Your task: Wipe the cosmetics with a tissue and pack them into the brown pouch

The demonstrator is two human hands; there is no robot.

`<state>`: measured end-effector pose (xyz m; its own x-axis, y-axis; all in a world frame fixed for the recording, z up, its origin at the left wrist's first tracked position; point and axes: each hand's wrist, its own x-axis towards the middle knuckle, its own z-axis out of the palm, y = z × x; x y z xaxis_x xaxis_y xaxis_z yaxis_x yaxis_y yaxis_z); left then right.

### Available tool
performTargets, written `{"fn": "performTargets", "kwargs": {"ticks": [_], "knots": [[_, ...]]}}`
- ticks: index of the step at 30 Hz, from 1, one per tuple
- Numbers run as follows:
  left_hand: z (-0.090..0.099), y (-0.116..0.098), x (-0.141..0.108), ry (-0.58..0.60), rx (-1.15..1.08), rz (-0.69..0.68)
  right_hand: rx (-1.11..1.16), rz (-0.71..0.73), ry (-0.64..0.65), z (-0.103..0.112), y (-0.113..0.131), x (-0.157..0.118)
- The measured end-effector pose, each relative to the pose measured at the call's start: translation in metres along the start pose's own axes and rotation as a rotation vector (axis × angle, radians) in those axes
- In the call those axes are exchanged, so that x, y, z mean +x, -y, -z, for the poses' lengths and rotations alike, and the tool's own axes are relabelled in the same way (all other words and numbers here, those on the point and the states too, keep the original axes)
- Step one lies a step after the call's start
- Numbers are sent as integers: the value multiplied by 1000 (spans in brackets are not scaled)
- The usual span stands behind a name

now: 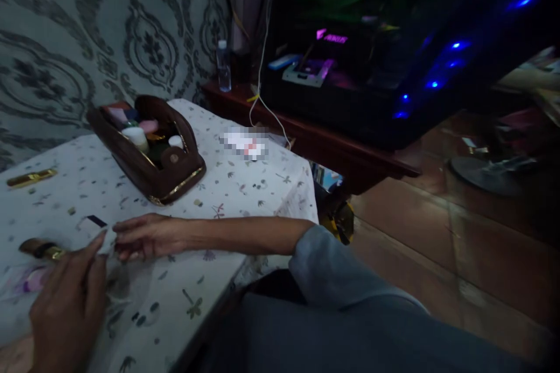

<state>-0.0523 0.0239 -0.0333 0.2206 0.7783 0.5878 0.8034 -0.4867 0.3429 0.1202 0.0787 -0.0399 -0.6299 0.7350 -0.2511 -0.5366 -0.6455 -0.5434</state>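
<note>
Fingers of my left hand (72, 297) are closed on a small white piece (107, 240) at the lower left. My right hand (146, 236) reaches in from the right, its fingertips pinched at the other side of the same white piece. Something clear, like thin plastic, seems to hang below the hands, but it is blurred. Just behind them a small dark strip (97, 221) shows. A gold and dark tube (41, 249) lies left of the hands, close to a purple and pink item in clear wrap (35, 281).
An open brown bag (175, 178) with jars stands on the patterned tablecloth (262, 186). A gold tube (32, 178) lies at the far left, a blurred white packet (245, 142) right of the bag. Beyond are a bottle (224, 67), a white cable and a lit computer case (341, 99).
</note>
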Motion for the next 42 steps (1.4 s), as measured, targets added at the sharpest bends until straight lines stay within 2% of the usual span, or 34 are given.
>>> {"fn": "performTargets", "kwargs": {"ticks": [2,5,9,12,17,22,25,27,29,31,33,35,37,39,42], "knots": [[-7,10,-3,0,14,-35,-10,-49,69,4,0,2],[-6,17,-7,-45,32,-4,-21,-43,125,10,-3,5],[-1,17,-7,-133,83,79,-76,-64,262,10,-7,5],[-3,15,-6,-114,102,60,-73,-43,294,11,-8,6],[-10,13,-12,-90,89,-128,-80,67,240,14,-4,9],[-1,8,-14,-160,77,-122,-207,216,251,-1,7,-5],[2,3,-9,-208,79,-147,-366,371,241,-16,30,-24],[1,1,-7,-218,67,-172,-532,500,194,-23,58,-36],[-1,0,-5,-208,46,-179,-741,622,65,-29,94,-44],[-4,-1,-5,-177,30,-177,-1028,751,-148,-34,134,-47],[-6,-1,-6,-157,24,-208,-1459,870,-415,-41,169,-43],[-7,0,-6,-147,31,-262,-1913,802,-638,-48,194,-34],[-8,1,-7,-142,48,-282,-2298,629,-763,-54,209,-21],[-9,2,-9,-135,64,-268,-2507,499,-784,-58,215,-6],[-13,5,-10,-149,71,-286,-2584,431,-732,-58,216,14]]}}
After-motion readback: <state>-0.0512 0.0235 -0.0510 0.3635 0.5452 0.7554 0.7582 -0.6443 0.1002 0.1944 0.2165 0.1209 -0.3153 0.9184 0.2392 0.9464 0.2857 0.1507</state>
